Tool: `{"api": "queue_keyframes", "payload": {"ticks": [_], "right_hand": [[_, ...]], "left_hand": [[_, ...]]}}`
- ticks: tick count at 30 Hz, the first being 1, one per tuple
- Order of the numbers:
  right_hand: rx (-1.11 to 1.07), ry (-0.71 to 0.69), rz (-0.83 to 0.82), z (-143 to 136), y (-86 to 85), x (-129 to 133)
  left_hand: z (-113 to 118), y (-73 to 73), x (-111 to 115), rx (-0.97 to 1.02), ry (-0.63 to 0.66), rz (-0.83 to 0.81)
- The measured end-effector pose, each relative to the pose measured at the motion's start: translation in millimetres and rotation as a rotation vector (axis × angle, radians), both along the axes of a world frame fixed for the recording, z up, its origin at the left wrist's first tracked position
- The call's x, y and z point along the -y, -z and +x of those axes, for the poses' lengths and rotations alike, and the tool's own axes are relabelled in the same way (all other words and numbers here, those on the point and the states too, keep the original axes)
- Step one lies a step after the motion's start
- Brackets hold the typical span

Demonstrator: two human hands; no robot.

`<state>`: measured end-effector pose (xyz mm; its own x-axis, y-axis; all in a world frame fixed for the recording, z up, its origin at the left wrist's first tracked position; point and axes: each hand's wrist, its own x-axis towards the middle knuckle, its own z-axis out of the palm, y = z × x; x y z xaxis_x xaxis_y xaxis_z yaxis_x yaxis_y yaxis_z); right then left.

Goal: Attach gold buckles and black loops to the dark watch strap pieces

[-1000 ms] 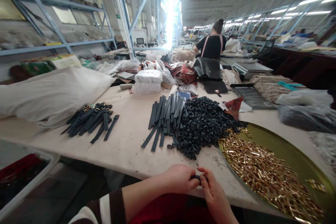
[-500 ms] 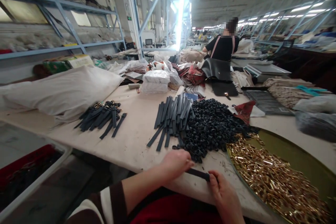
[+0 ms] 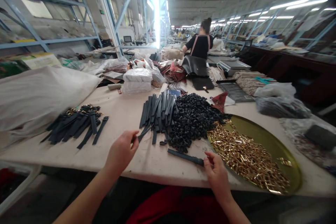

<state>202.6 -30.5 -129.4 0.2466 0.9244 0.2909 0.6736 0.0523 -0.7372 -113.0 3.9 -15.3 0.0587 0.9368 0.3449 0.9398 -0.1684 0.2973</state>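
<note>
- Right hand (image 3: 215, 175) at the near worktop (image 3: 126, 154) edge, grip pinching the near end of a dark strap (image 3: 185, 156); strap lies flat on the worktop, just in front of the tray (image 3: 265, 140) rim.
- That strap seems to have a loop on its near end, beside the fingers; too small to be sure. No buckle visible on it.
- Left hand (image 3: 121, 152) left of the tray, fingers pressed together on the tip of another strap from the strap pile (image 3: 157, 113); looks like a pinch, tip partly hidden.
- Tray holds a heap of gold buckles (image 3: 244, 154), spread over its left half; right half bare metal.
- Black loops (image 3: 193, 120) heaped touching the tray's left rim; strap pile just left of the loops.
- Finished straps (image 3: 75, 126), with gold showing at their ends, piled well left of the tray near a white sack (image 3: 39, 94).
- Judgement: early-to-mid run. The finished pile is modest; many loose straps, loops and buckles are left.
- Beyond the tray: bagged goods (image 3: 138, 80), red and dark leather pieces (image 3: 194, 66), grey bags (image 3: 280, 103).
- Far behind: another person (image 3: 200, 43) in a black top, back turned, at the same line; shelving (image 3: 49, 38) far left of the tray.
</note>
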Motion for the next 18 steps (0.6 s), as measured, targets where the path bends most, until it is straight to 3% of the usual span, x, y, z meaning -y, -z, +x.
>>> {"api": "queue_keyframes", "payload": {"ticks": [3, 5, 9, 12, 15, 18], "right_hand": [[0.146, -0.124, -0.016, -14, -15.6, -13], [0.284, -0.216, -0.069, -29, -23.9, -25], [0.504, -0.219, -0.187, -52, -27.5, -44], [0.482, -0.208, -0.198, -53, -24.4, -48], [0.299, -0.196, -0.156, -44, -26.8, -44], [-0.084, -0.155, -0.169, -36, -36.1, -34]], "left_hand": [[8, -21.6, 4, 0.247, -0.010, 0.187], [23, -18.2, 4, 0.379, -0.001, 0.131], [61, 19.3, -1, 0.642, 0.159, -0.261], [80, 39.9, -3, 0.924, 0.211, -0.517], [88, 38.6, 1, 1.234, 0.201, -0.828], [89, 29.8, 8, 1.465, 0.264, -1.183]]}}
